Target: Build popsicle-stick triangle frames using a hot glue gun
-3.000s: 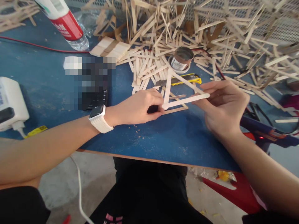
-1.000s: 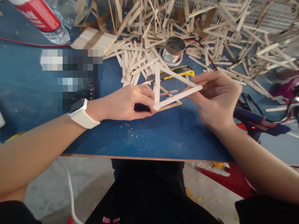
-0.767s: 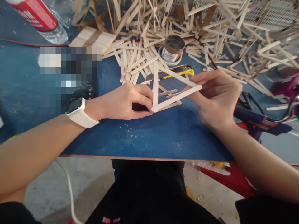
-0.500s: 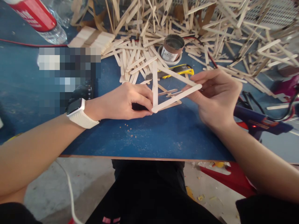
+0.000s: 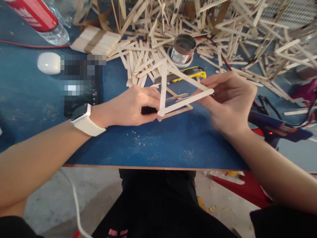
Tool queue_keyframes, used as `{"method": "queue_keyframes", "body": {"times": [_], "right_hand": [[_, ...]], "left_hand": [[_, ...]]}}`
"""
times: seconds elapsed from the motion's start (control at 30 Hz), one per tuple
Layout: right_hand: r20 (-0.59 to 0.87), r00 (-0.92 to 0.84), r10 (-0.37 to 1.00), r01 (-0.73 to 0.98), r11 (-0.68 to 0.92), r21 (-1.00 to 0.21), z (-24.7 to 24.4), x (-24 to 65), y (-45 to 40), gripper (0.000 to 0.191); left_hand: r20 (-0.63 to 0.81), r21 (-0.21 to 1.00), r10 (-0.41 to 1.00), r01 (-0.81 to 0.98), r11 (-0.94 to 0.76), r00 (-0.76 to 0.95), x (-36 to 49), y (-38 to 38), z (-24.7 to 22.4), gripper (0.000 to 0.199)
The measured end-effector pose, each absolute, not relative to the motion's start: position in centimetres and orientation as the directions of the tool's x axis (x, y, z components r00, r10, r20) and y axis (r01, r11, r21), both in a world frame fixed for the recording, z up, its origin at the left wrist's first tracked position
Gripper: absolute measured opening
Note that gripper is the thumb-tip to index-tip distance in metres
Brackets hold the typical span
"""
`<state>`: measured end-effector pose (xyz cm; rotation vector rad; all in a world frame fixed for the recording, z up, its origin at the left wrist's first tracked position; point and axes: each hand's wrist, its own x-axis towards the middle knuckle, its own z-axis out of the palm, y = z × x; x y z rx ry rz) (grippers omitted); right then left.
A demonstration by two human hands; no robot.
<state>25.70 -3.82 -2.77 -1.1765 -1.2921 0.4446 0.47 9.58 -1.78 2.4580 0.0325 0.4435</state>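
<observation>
A frame of popsicle sticks [image 5: 186, 102] is held above the blue table, its upper sticks forming a triangle and more sticks showing below. My left hand [image 5: 142, 105], with a watch on the wrist, pinches the frame at its near left corner. At the right corner, my right hand [image 5: 228, 102] grips it between thumb and fingers; some fingertips are hidden behind the sticks. Just beyond the frame lies a yellow utility knife [image 5: 190, 74], partly covered by it. A blue glue gun [image 5: 279, 127] with a lit red light rests right of my right hand.
Loose popsicle sticks [image 5: 143, 66] are heaped behind the hands, around a brown cup [image 5: 183, 49]. A banded stick bundle [image 5: 95, 41], a bottle [image 5: 42, 21] and a white mouse [image 5: 49, 62] stand at the left. The table edge [image 5: 153, 168] runs close to my body.
The frame's near left corner has shifted slightly left and up with my left hand, and the lower sticks there show more. My right hand has barely moved.
</observation>
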Motion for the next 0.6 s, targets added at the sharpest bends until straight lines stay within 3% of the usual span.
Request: {"method": "queue_keyframes", "body": {"times": [0.13, 0.4, 0.6], "right_hand": [[0.497, 0.29, 0.818, 0.323, 0.405, -0.855, -2.8, 25.7, -3.8, 0.025], [0.498, 0.302, 0.813, 0.319, 0.407, -0.856, -2.7, 25.6, -3.8, 0.04], [0.519, 0.29, 0.804, 0.305, 0.436, -0.847, -2.5, 25.4, -3.7, 0.035]], "left_hand": [[0.301, 0.595, 0.147, -0.066, -0.801, 0.942, 0.7, 9.1, -1.6, 0.016], [0.283, 0.609, 0.214, -0.003, -0.793, 0.935, 1.0, 8.2, -1.4, 0.014], [0.273, 0.616, 0.3, 0.073, -0.785, 0.914, 1.2, 7.5, -1.3, 0.013]]}}
